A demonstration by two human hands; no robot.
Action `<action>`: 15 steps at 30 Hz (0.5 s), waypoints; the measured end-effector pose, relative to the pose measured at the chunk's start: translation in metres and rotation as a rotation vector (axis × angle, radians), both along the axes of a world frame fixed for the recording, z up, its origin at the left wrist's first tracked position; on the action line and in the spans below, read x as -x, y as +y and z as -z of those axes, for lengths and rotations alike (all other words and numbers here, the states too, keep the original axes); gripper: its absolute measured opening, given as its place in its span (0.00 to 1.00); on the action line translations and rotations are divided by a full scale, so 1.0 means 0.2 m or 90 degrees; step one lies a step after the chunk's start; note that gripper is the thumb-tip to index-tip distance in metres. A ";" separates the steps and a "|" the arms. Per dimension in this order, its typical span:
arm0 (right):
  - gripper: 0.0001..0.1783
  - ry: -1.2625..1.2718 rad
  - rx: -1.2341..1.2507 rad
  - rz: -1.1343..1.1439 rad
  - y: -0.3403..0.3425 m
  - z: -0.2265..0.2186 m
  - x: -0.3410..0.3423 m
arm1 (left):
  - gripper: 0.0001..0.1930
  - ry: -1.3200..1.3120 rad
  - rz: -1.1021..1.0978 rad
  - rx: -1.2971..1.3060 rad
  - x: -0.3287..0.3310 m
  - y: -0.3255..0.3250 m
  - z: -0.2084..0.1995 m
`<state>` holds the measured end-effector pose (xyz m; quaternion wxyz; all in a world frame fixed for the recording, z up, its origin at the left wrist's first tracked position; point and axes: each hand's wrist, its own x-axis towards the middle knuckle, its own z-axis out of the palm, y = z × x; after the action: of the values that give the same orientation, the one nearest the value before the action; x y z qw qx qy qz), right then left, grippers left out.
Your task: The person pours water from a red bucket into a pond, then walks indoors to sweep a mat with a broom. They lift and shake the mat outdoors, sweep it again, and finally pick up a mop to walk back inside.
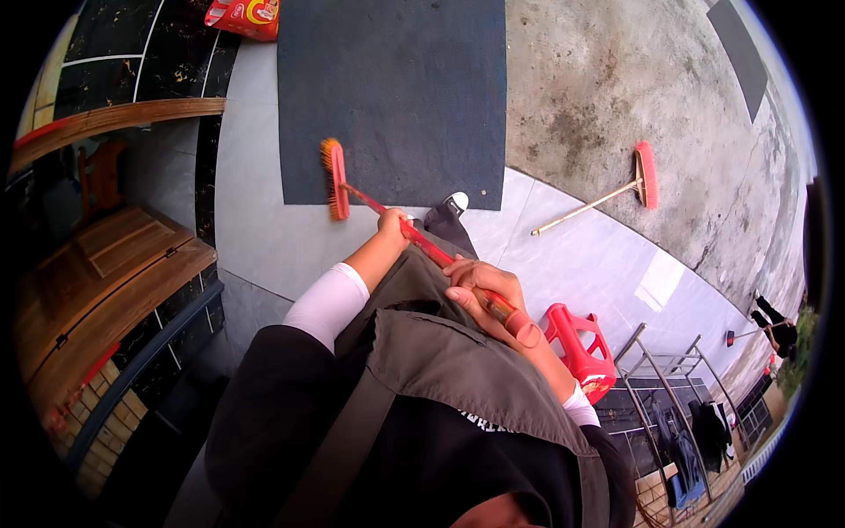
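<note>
A long-handled broom with a pink head and orange bristles crosses in front of me. Its head is at the left edge of a dark mat, and the red handle slants back toward my body. My left hand is wrapped round the middle of the handle. Closer to the handle's end, my right hand grips it, with the round butt showing just past the hand. A shoe with a white toe shows at the mat's near edge.
A second broom lies to the right, its head on stained concrete and its stick on pale tiles. A red plastic stool and a metal rack are on my right. Brown wooden furniture stands left; a red bag lies far left.
</note>
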<state>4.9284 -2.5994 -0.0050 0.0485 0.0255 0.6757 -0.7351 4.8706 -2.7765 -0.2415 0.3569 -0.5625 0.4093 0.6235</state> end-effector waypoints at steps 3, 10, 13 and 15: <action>0.11 0.034 -0.263 0.070 0.21 -0.30 -0.08 | 0.06 -0.003 0.024 -0.173 -0.13 0.63 -0.16; 0.11 0.075 -0.586 0.132 0.32 -0.70 -0.20 | 0.07 0.084 0.106 -0.476 -0.10 1.36 -0.74; 0.12 0.040 -0.432 0.274 0.35 -0.74 -0.25 | 0.06 0.122 0.081 -0.344 -0.07 1.17 -0.76; 0.13 0.038 -0.289 0.273 0.35 -0.67 -0.24 | 0.05 0.106 0.039 -0.215 -0.10 0.92 -0.71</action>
<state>4.9756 -2.5285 0.1294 -0.1343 0.1561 0.8030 -0.5593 4.8910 -2.5923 -0.0991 0.4301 -0.4283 0.3438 0.7165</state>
